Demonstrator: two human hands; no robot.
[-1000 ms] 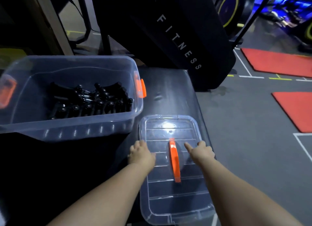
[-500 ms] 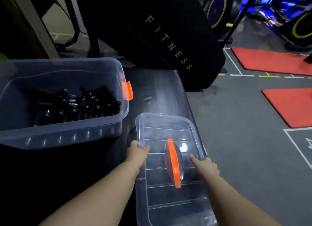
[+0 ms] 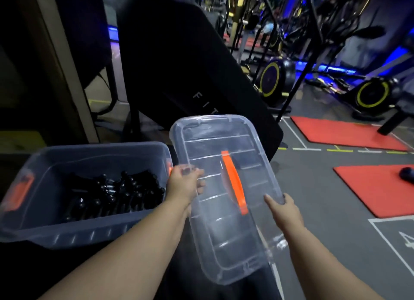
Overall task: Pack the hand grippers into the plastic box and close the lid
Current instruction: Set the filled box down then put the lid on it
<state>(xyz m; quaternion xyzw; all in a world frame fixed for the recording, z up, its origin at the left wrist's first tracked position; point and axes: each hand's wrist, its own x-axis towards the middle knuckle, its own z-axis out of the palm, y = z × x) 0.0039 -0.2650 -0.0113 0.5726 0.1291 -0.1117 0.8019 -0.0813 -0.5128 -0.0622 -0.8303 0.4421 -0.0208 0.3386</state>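
Note:
A clear plastic box (image 3: 89, 232) with orange side latches stands open at the left on a dark bench. Several black hand grippers (image 3: 112, 194) lie in a heap inside it. The clear lid (image 3: 210, 142) with its orange handle (image 3: 234, 183) is lifted off the bench and tilted, just right of the box. My left hand (image 3: 184, 185) grips the lid's left edge, fingers curled over the rim. My right hand (image 3: 283, 210) holds the lid's right edge, thumb on top.
A black slanted fitness pad (image 3: 190, 64) rises behind the box. Red floor mats (image 3: 349, 133) lie on the grey floor at the right, with a dark object (image 3: 407, 174) on the nearer one. Exercise bikes (image 3: 369, 95) stand in the background.
Both hands took hold of the lid's long edges and raised it off the bench; it now hangs tilted in the air beside the box. The view has swung upward.

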